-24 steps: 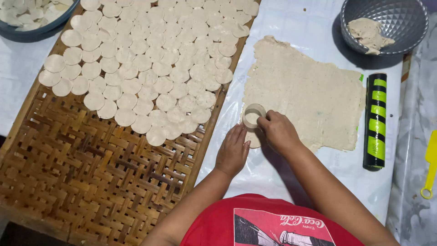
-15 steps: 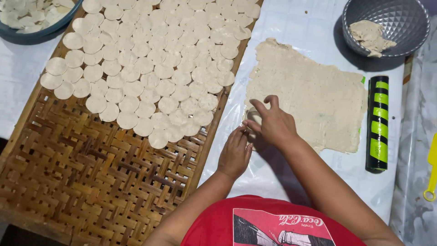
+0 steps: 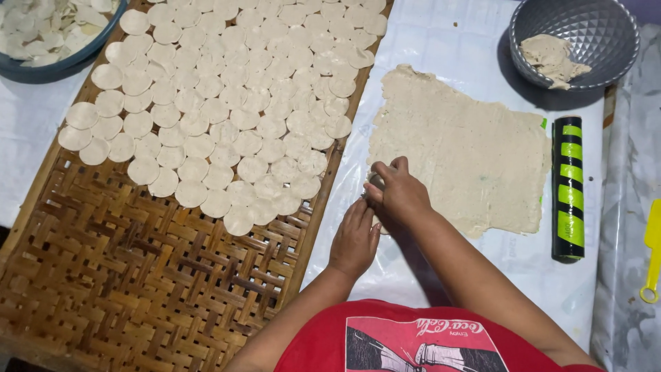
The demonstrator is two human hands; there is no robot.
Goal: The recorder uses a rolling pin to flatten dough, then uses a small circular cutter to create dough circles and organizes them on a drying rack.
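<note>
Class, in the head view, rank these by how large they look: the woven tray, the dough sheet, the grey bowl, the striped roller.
1. Woven tray
2. Dough sheet
3. Grey bowl, cut off by the frame's edge
4. Striped roller

Light fell evenly from above; my right hand (image 3: 398, 196) cast a soft shadow on the white plastic sheet (image 3: 441, 41). Focus was sharp, corners dimmer.

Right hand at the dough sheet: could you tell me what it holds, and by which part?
The right hand presses a small round cutter, gripped from above and mostly hidden, onto the dough sheet.
</note>
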